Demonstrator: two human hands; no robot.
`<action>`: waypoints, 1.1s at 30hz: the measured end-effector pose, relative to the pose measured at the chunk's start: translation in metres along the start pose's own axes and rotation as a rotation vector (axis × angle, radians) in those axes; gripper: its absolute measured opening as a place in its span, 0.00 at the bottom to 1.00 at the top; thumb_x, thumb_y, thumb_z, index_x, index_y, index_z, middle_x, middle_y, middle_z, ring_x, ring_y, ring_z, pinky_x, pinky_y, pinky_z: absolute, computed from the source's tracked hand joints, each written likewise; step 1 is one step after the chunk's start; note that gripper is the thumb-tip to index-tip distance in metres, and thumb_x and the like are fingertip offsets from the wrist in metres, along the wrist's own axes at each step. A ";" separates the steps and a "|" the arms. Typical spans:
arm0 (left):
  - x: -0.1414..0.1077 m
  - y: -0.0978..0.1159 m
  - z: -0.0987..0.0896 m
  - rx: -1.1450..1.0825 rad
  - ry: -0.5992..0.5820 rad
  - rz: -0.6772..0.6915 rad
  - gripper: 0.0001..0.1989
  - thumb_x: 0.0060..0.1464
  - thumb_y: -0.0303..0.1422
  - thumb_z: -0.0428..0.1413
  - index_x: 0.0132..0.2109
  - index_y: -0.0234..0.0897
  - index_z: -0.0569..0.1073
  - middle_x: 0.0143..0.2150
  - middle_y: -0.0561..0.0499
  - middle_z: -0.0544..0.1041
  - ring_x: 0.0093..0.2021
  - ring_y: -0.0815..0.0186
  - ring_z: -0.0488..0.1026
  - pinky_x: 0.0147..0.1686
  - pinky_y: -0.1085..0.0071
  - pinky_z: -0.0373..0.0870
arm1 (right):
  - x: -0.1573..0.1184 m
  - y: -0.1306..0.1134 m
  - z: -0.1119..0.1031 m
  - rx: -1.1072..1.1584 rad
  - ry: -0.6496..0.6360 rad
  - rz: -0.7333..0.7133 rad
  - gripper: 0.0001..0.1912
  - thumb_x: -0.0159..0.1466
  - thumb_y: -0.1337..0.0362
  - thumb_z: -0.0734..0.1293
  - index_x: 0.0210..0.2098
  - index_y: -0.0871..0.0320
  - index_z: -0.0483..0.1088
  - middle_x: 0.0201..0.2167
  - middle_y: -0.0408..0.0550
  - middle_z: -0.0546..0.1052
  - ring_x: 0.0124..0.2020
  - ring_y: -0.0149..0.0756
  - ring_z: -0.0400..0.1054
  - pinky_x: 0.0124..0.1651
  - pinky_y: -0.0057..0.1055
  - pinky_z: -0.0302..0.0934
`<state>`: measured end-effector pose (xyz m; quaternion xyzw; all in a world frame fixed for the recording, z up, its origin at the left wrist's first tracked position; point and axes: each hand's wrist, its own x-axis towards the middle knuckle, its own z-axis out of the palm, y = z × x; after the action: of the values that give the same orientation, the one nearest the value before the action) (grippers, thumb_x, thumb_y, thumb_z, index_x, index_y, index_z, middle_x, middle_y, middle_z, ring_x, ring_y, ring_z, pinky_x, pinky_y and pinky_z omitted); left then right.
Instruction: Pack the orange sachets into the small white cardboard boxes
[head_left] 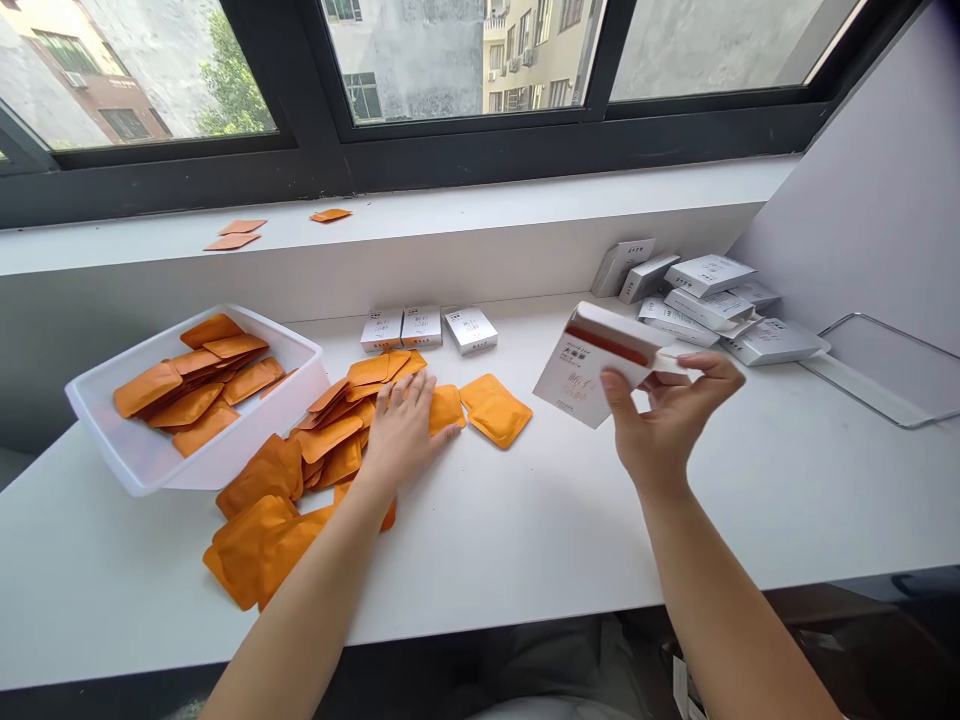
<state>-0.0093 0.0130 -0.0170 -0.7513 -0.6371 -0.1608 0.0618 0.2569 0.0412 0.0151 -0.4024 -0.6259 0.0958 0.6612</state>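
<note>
My right hand (664,410) grips a white box (581,370) with a reddish-brown band, held tilted above the table, thumb on its printed face. The box's end flap near my fingers looks raised. My left hand (405,425) lies with fingers stretched over a heap of orange sachets (330,440) left of centre. Right by its thumb is a single orange sachet (499,410) lying flat on the table. Part of the heap is hidden under my left hand and forearm.
A white plastic bin (150,475) at the left holds more orange sachets. Three small white boxes (421,328) stand by the back wall. Several white boxes (712,275) are piled at the back right, beside a wire frame (907,425). Orange sachets (238,238) lie on the windowsill (487,205).
</note>
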 end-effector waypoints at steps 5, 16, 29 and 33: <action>0.006 -0.005 0.001 -0.151 -0.106 -0.139 0.31 0.51 0.50 0.55 0.57 0.36 0.66 0.48 0.42 0.73 0.52 0.49 0.64 0.52 0.52 0.59 | -0.020 -0.005 0.013 -0.025 -0.394 0.018 0.24 0.59 0.58 0.70 0.45 0.48 0.50 0.44 0.47 0.65 0.36 0.35 0.70 0.31 0.34 0.69; -0.018 0.011 -0.071 -0.917 0.446 0.011 0.05 0.60 0.37 0.53 0.40 0.41 0.68 0.33 0.52 0.70 0.32 0.68 0.67 0.31 0.71 0.65 | -0.028 -0.021 0.017 0.060 -0.767 0.130 0.24 0.60 0.61 0.68 0.45 0.49 0.48 0.33 0.42 0.74 0.31 0.36 0.69 0.27 0.33 0.65; -0.015 0.026 -0.079 -0.391 0.464 0.278 0.04 0.58 0.26 0.54 0.39 0.40 0.70 0.31 0.55 0.74 0.30 0.70 0.69 0.37 0.67 0.61 | -0.037 -0.025 0.020 0.288 -0.914 0.119 0.24 0.60 0.63 0.69 0.46 0.49 0.48 0.35 0.41 0.71 0.34 0.34 0.69 0.37 0.36 0.66; -0.016 0.028 -0.083 -0.432 0.391 0.363 0.05 0.59 0.25 0.54 0.40 0.41 0.71 0.31 0.55 0.75 0.30 0.70 0.68 0.37 0.68 0.61 | -0.038 -0.024 0.020 0.278 -0.923 0.147 0.25 0.60 0.63 0.69 0.46 0.49 0.48 0.35 0.42 0.71 0.35 0.36 0.69 0.38 0.38 0.65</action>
<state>0.0028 -0.0317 0.0587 -0.8030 -0.4204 -0.4195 0.0500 0.2224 0.0096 0.0004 -0.2690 -0.8049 0.3935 0.3536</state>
